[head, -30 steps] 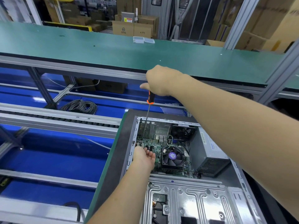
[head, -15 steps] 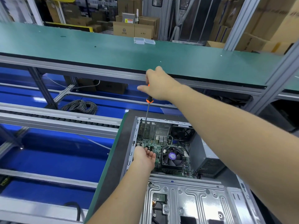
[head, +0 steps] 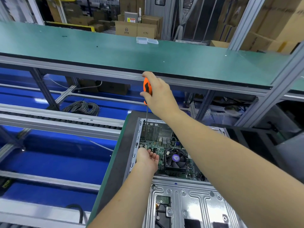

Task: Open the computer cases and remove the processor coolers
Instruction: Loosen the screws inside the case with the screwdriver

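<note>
1. Right hand grips the screwdriver upright, its tip down inside the open computer case, likely on a screw.
2. Left hand, fingers relaxed and holding nothing, rests at the case wall, likely steadying it.
3. Processor cooler sits mounted, just right of the left hand.

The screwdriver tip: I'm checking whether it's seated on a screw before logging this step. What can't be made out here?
- Head view: the screwdriver tip, at the far corner of the computer case, is too small and dark to show any screw.
- Its handle is partly covered by the right hand.
- What the left hand touches is hidden beneath it.
- The cooler mounts are too small; the forearm covers its right side.
</note>
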`<state>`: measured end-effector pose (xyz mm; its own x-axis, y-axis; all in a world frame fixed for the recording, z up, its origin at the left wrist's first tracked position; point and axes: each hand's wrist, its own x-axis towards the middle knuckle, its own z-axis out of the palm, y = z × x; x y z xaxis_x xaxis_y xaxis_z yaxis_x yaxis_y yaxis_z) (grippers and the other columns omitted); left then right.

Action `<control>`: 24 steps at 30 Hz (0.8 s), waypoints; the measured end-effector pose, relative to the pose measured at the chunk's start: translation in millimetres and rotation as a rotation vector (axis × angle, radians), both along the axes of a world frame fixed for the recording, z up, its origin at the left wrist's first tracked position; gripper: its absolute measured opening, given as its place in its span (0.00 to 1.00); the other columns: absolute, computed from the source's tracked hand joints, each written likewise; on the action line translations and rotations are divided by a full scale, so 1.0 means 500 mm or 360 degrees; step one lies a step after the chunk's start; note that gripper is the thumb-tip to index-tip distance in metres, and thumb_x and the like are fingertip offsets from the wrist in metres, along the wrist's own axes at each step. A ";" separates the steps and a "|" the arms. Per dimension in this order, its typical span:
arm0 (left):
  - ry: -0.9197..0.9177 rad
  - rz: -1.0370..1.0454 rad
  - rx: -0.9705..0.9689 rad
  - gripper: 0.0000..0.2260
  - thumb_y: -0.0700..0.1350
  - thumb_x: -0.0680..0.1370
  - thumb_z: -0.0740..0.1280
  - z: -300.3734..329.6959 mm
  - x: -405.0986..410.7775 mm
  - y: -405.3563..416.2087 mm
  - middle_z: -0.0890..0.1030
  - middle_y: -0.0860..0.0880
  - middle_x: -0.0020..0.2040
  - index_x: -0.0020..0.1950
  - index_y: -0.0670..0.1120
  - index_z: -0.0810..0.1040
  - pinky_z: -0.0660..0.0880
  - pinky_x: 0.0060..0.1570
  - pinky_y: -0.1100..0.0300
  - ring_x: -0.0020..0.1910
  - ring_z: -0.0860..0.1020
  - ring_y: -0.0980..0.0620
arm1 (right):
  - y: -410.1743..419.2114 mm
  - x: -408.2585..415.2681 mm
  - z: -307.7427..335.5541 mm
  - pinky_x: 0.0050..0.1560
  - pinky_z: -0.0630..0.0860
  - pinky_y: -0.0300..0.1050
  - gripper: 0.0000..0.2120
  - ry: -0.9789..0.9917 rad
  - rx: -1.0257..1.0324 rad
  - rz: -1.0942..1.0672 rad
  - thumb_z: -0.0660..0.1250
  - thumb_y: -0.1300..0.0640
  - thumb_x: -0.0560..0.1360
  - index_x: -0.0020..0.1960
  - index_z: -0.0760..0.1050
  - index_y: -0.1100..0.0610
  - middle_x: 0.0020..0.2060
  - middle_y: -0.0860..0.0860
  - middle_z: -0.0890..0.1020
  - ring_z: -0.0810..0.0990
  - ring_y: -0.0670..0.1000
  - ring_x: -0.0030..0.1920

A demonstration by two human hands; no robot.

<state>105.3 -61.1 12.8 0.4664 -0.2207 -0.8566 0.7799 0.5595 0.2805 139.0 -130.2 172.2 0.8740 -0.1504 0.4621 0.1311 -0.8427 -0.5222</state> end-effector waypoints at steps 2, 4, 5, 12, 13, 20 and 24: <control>-0.0005 0.0019 -0.0010 0.14 0.44 0.84 0.54 0.001 -0.001 0.000 0.70 0.46 0.40 0.43 0.41 0.73 0.74 0.57 0.56 0.37 0.70 0.51 | -0.007 -0.005 0.000 0.52 0.78 0.55 0.25 0.0017 0.0036 0.0038 0.68 0.63 0.78 0.72 0.66 0.51 0.52 0.53 0.75 0.73 0.55 0.50; 0.0001 0.0036 -0.0019 0.14 0.45 0.85 0.54 0.000 -0.001 0.000 0.70 0.46 0.40 0.43 0.41 0.72 0.73 0.58 0.56 0.37 0.70 0.51 | -0.019 -0.012 0.005 0.51 0.77 0.53 0.26 0.0027 0.0082 0.0040 0.67 0.65 0.78 0.73 0.65 0.51 0.50 0.52 0.74 0.74 0.56 0.50; -0.0001 0.0038 -0.0027 0.15 0.45 0.85 0.54 0.000 -0.001 -0.001 0.70 0.46 0.40 0.44 0.41 0.72 0.73 0.59 0.55 0.37 0.70 0.51 | -0.026 -0.015 0.010 0.52 0.75 0.52 0.26 0.0017 0.0097 0.0033 0.67 0.65 0.78 0.73 0.65 0.51 0.50 0.52 0.74 0.74 0.56 0.51; -0.0011 0.0056 -0.0010 0.12 0.44 0.85 0.53 0.004 -0.001 0.001 0.71 0.45 0.41 0.53 0.38 0.72 0.72 0.67 0.52 0.46 0.73 0.47 | -0.089 -0.041 0.089 0.38 0.68 0.22 0.28 -0.0216 0.0205 -0.0119 0.68 0.64 0.78 0.74 0.64 0.52 0.41 0.45 0.70 0.72 0.46 0.40; -0.0017 0.0052 -0.0015 0.12 0.45 0.85 0.53 0.004 -0.002 0.001 0.71 0.44 0.42 0.55 0.38 0.71 0.72 0.68 0.52 0.49 0.73 0.46 | -0.102 -0.047 0.104 0.37 0.67 0.22 0.28 -0.0247 0.0231 -0.0157 0.68 0.63 0.78 0.75 0.64 0.52 0.43 0.46 0.71 0.72 0.47 0.40; -0.0065 -0.0207 -0.0256 0.21 0.55 0.86 0.52 0.003 0.005 -0.006 0.71 0.46 0.34 0.46 0.41 0.73 0.72 0.30 0.61 0.30 0.68 0.52 | -0.172 -0.088 0.158 0.56 0.71 0.37 0.29 -0.0197 0.0279 -0.0292 0.67 0.58 0.80 0.78 0.60 0.51 0.67 0.53 0.72 0.71 0.54 0.60; -0.0274 -0.0578 -0.0003 0.17 0.50 0.86 0.55 0.002 0.000 -0.021 0.61 0.52 0.24 0.39 0.47 0.63 0.50 0.17 0.68 0.18 0.54 0.57 | -0.196 -0.124 0.166 0.52 0.67 0.28 0.28 -0.0256 0.0259 -0.0366 0.67 0.59 0.80 0.77 0.62 0.54 0.63 0.52 0.74 0.70 0.52 0.58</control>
